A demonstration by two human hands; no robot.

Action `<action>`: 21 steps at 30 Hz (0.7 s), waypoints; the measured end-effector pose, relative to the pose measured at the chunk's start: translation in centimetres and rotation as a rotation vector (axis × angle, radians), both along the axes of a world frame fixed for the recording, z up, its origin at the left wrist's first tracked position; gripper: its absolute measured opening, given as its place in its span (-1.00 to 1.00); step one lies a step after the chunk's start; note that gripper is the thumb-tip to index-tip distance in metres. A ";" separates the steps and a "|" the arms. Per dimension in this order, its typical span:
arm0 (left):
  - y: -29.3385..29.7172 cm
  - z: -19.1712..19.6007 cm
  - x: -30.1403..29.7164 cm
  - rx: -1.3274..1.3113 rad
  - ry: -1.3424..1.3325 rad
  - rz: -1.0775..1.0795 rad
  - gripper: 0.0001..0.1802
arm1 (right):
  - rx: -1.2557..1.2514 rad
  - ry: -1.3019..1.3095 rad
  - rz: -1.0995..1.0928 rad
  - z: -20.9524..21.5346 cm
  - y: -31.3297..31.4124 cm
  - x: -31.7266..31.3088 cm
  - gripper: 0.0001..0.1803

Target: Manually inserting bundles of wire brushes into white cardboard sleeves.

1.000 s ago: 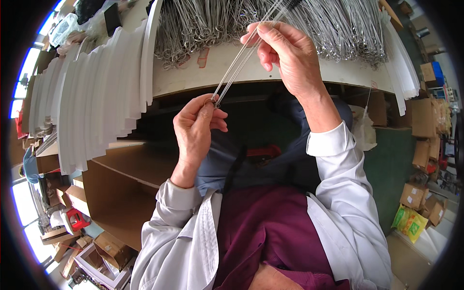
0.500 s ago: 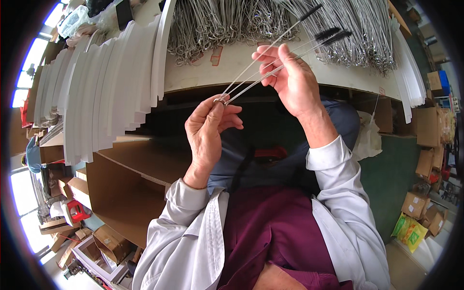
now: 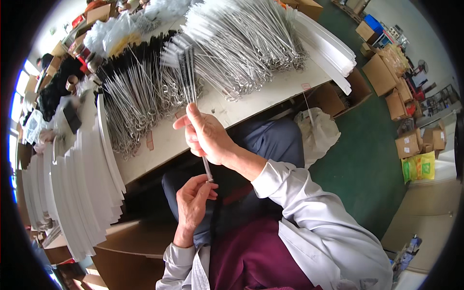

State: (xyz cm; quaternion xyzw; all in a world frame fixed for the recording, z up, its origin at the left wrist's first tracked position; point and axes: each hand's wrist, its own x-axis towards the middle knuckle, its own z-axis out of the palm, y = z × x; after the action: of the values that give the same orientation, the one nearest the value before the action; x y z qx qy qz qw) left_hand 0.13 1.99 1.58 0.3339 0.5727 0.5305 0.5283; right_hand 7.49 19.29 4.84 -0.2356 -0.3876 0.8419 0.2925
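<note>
Two hands, right hand [image 3: 208, 137] and left hand [image 3: 193, 203], pinch wire brushes [image 3: 189, 72]; loosened fingers could drop them.

Right hand [image 3: 209, 137] above left hand [image 3: 193, 203]

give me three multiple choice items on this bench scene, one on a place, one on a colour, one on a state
1. Where do the white strips lie stacked?
A. on the person's left of the table
B. on the floor
C. in the lap

2. What colour are the bristles of the held brushes?
A. red
B. black
C. yellow

3. How are the held brushes gripped?
A. lying loose on the table
B. by one hand only
C. by both hands

Answers:
1 A, the white strips fan along the table's left end.
2 B, the brushes show dark tips.
3 C, the right hand grips the wires mid-length and the left hand pinches their lower ends.
</note>
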 end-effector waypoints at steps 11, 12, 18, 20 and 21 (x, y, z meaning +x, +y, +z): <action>7.8 3.1 -4.3 0.118 0.408 0.044 -0.72 | 0.925 -0.393 -0.351 -1.5 2.4 8.9 -0.64; 8.4 3.1 -4.2 0.118 0.407 0.037 -0.72 | 0.907 -0.553 -0.328 -0.2 3.0 10.7 -0.65; 10.9 4.2 -2.5 0.123 0.462 -0.064 -0.73 | 1.048 -0.742 -0.747 0.7 9.9 17.6 -0.76; 11.6 4.2 -1.9 0.136 0.460 -0.111 -0.74 | 1.132 -0.743 -0.827 0.5 12.0 18.2 -0.78; 12.1 4.2 -1.6 0.135 0.461 -0.118 -0.74 | 1.086 -0.811 -0.804 0.7 12.6 18.7 -0.78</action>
State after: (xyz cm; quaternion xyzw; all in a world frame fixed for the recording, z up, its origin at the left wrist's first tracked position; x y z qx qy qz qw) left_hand -1.43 14.09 5.79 0.5136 0.6208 0.4457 0.3901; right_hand 26.22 31.84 5.49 -0.4704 -0.7062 0.2126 0.4846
